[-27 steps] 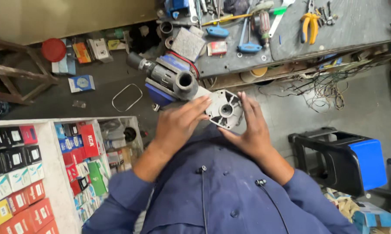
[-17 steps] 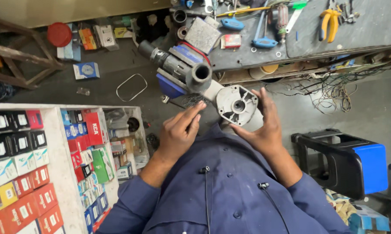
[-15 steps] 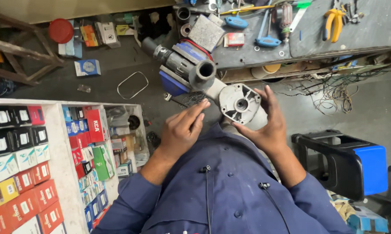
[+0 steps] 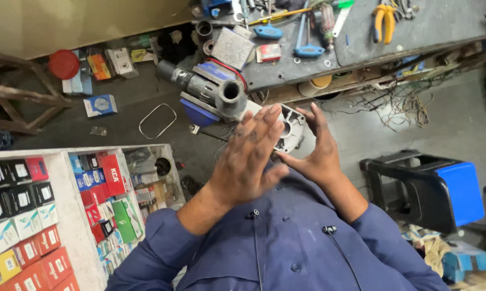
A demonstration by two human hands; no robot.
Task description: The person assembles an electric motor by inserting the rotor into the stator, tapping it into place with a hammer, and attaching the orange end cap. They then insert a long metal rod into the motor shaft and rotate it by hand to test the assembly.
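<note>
A water pump (image 4: 216, 94) with a grey body, a blue base and a round open port lies tilted in front of me, above the floor. Its pale grey round end cover (image 4: 290, 128) faces me. My left hand (image 4: 248, 156) is flat with straight fingers, laid over the cover's left side, its fingertips near the port. My right hand (image 4: 314, 151) cups the cover's right side, thumb under it and fingers pointing up. Both blue sleeves and my blue shirt fill the lower part of the view.
A grey workbench (image 4: 361, 32) at the top carries screwdrivers, yellow pliers and small parts, with tangled wires (image 4: 404, 105) beneath. A white shelf (image 4: 70, 215) of red, blue and black boxes stands at the left. A black and blue stool (image 4: 442, 188) is at the right. A wire loop (image 4: 156, 119) lies on the floor.
My left hand has left its grip by the cover and now lies flat across it with straight fingers. My right hand stays cupped at the cover's right side.
</note>
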